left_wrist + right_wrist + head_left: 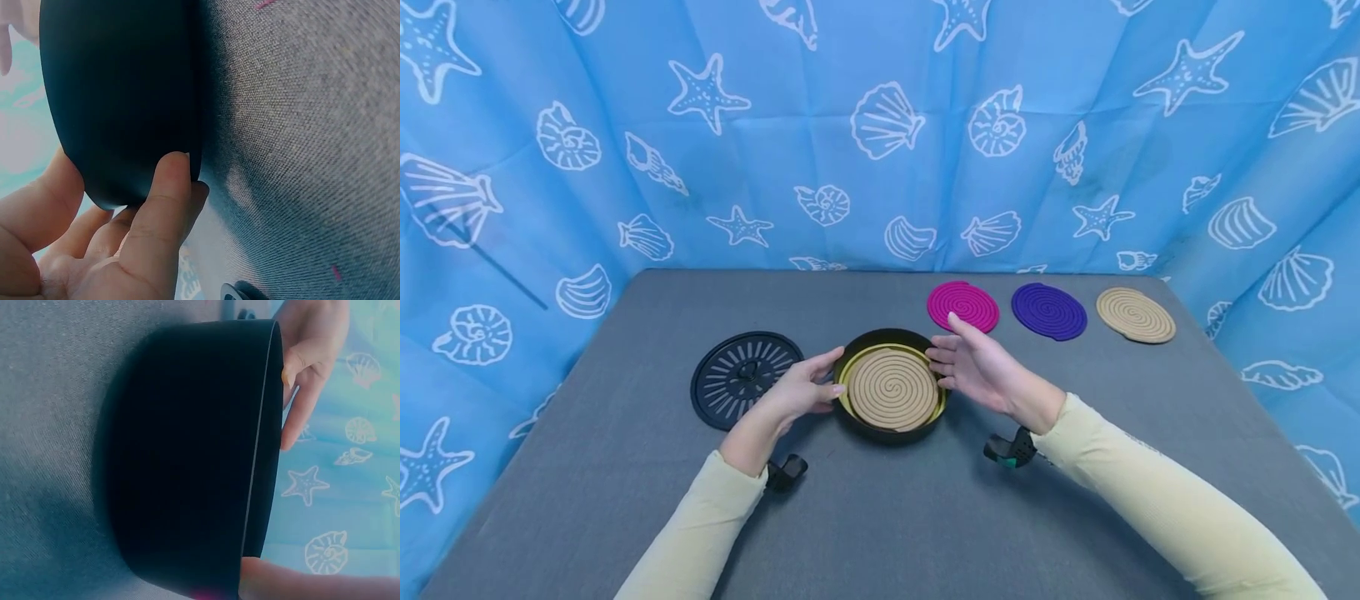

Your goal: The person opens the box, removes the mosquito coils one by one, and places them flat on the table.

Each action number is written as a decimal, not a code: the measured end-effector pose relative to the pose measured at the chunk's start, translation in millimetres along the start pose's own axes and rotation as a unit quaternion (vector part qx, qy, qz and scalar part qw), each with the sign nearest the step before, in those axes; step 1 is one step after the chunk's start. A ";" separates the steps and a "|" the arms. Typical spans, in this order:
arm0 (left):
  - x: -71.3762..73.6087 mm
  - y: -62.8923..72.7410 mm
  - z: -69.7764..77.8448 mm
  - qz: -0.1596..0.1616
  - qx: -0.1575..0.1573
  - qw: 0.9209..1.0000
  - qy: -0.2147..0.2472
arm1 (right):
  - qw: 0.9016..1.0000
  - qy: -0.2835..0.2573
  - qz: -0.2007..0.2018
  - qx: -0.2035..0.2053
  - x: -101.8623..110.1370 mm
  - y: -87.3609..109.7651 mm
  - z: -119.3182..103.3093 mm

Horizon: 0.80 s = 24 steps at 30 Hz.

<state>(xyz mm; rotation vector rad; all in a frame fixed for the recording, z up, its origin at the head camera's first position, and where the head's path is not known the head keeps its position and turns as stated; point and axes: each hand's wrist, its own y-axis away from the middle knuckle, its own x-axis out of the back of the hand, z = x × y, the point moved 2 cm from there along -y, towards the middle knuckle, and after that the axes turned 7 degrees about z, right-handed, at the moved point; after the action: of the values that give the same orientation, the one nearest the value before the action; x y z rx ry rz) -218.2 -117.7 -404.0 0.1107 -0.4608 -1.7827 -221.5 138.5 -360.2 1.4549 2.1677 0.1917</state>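
A round black bowl-shaped holder (pixel 891 437) stands at the middle of the table. Inside it lies a tan spiral coil (pixel 892 389), with a yellow edge (pixel 844 405) showing around it. My left hand (pixel 797 387) grips the holder's left side, thumb by the rim and fingers against the outer wall (pixel 119 94). On the opposite side, my right hand (pixel 981 367) rests its nearly straight fingers at the rim, thumb raised. From the right wrist, the dark wall (pixel 181 456) shows tall, with the left hand (pixel 312 356) beyond its rim.
A black slotted lid (pixel 718 392) with a small handle lies to the left. Along the table's back right lie a pink coil (pixel 962 302), a purple coil (pixel 1049 312) and another tan coil (pixel 1136 315). A blue shell-patterned curtain (pixel 880 183) hangs behind the grey table (pixel 880 525).
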 end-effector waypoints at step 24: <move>0.5 0.7 0.0 -0.001 -0.008 1.000 0.000 | 0.999 0.027 0.030 -0.021 -3.0 -12.8 -1.1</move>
<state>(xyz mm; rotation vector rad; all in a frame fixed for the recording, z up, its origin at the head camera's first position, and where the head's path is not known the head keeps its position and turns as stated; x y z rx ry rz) -217.7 -118.3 -403.7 0.1007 -0.4463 -1.7886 -231.7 130.7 -363.3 1.5083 2.1496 0.2993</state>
